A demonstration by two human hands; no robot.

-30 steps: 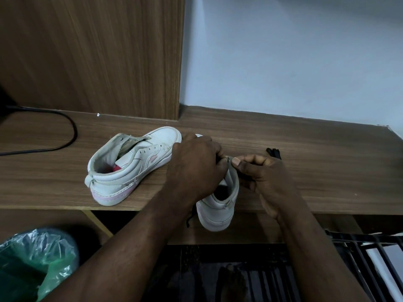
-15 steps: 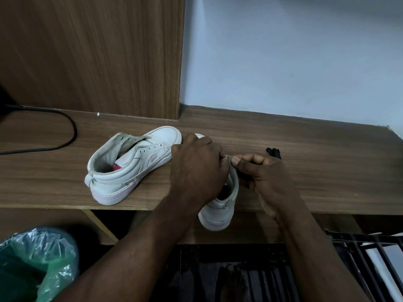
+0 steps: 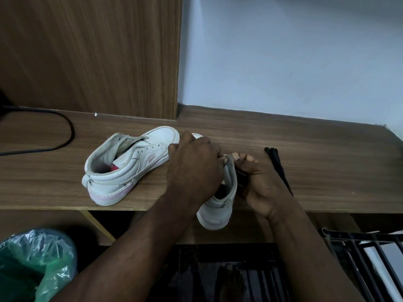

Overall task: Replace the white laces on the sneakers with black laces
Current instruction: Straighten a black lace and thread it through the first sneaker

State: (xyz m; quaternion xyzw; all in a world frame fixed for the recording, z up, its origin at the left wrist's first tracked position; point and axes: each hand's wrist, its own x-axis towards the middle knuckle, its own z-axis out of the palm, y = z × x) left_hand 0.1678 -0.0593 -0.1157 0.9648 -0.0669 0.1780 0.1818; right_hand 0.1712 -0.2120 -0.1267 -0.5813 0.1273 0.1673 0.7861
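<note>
Two white sneakers sit on the wooden desk (image 3: 305,149). The left sneaker (image 3: 122,168) lies unlaced, its toe pointing away to the right. The second sneaker (image 3: 220,205) hangs its heel over the desk's front edge. My left hand (image 3: 194,168) covers its upper and grips it, hiding the eyelets. My right hand (image 3: 259,182) pinches the sneaker's right flap at the top, with a bit of black lace (image 3: 241,174) showing by the thumb. A spare black lace (image 3: 278,166) lies on the desk just right of my right hand.
A black cable (image 3: 65,136) curves over the desk's left end. A wooden cabinet panel (image 3: 98,57) rises behind the shoes beside a pale wall. Below left stands a bin with a green plastic liner (image 3: 37,264). A black metal rack (image 3: 366,256) stands at lower right.
The sneaker in my hands has slid slightly back onto the desk. Both hands stay on it, with my right fingers shifting a little at the flap.
</note>
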